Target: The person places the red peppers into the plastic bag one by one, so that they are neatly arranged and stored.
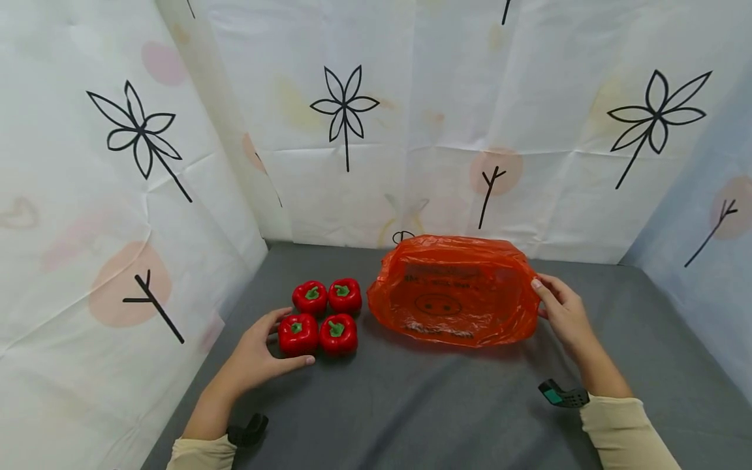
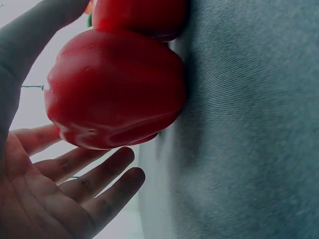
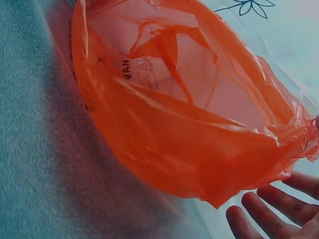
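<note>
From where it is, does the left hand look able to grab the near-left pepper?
Likely yes: the left hand is open beside the near-left pepper, with nothing visible between them, though neighbouring peppers crowd its far and right sides.

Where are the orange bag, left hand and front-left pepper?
Orange bag [image 1: 451, 294], head view: middle of printed plastic.
Left hand [image 1: 254, 352], head view: back of hand.
Front-left pepper [image 1: 299, 340], head view: skin below its stem.

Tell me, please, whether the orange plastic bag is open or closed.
The orange plastic bag is open: in the right wrist view its mouth gapes, showing the inside. The right hand pinches its edge.
</note>
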Available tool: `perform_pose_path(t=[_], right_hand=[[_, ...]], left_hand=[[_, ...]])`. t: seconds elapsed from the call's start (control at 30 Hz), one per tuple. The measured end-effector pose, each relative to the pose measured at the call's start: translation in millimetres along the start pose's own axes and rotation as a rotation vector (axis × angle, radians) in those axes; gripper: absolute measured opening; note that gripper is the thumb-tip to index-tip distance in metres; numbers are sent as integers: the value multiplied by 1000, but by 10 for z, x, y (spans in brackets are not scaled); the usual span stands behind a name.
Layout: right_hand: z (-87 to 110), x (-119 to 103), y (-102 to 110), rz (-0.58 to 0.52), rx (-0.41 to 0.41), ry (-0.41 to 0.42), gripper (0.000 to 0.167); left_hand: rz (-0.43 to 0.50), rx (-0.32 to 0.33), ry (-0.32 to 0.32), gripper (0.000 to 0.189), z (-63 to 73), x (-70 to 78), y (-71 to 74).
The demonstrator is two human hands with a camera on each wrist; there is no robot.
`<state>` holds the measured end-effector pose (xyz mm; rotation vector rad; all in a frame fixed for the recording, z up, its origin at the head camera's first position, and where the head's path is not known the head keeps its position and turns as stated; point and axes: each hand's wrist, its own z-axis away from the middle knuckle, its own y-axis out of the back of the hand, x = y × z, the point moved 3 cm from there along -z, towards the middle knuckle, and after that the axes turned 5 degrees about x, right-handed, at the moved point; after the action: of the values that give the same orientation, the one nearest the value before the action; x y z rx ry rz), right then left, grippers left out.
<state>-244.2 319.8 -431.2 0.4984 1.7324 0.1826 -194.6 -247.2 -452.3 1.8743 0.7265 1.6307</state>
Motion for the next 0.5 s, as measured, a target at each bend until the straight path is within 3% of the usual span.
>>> perform_pose_path(t=[0.5], right_hand=[[23,-14,-84,-118,32,-31,49]], left_hand=[[99,48,-25,93,2,-94,-82]])
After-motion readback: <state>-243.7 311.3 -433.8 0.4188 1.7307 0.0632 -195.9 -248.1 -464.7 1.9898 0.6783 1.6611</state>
